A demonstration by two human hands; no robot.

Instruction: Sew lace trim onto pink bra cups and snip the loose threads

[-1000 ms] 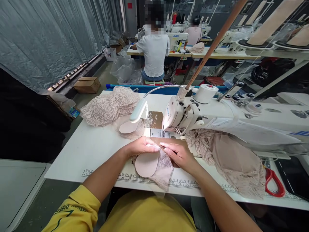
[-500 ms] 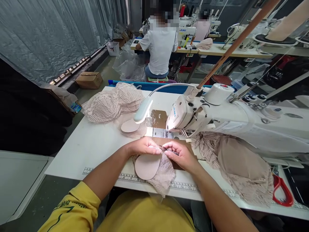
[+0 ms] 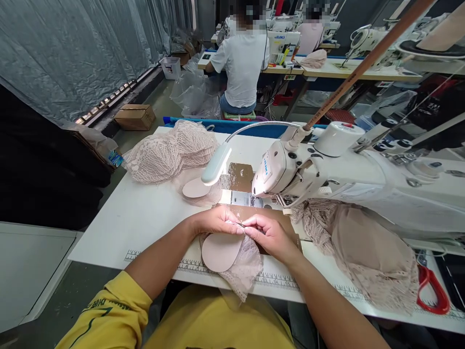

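My left hand [image 3: 220,220] pinches the upper edge of a pale pink lace piece [image 3: 247,264]. A smooth oval pad [image 3: 221,253] shows on that piece, hanging below my fingers over the table's front edge. My right hand [image 3: 267,235] is closed around small dark thread snips [image 3: 258,229], mostly hidden by the fingers. Their tip meets the lace edge beside my left thumb. Both hands are just in front of the sewing machine [image 3: 272,167], whose needle area is lit by a lamp [image 3: 216,165].
Stacked lace cups [image 3: 170,150] lie at the table's back left, near another lace piece with an oval pad [image 3: 196,187]. More beige lace fabric [image 3: 370,247] and red-handled scissors [image 3: 434,291] are at right. A printed ruler [image 3: 276,280] runs along the front edge. A co-worker [image 3: 241,68] sits ahead.
The snips were more exposed earlier; now my right fingers are closer to my left thumb and cover more of them. The view has shifted slightly.
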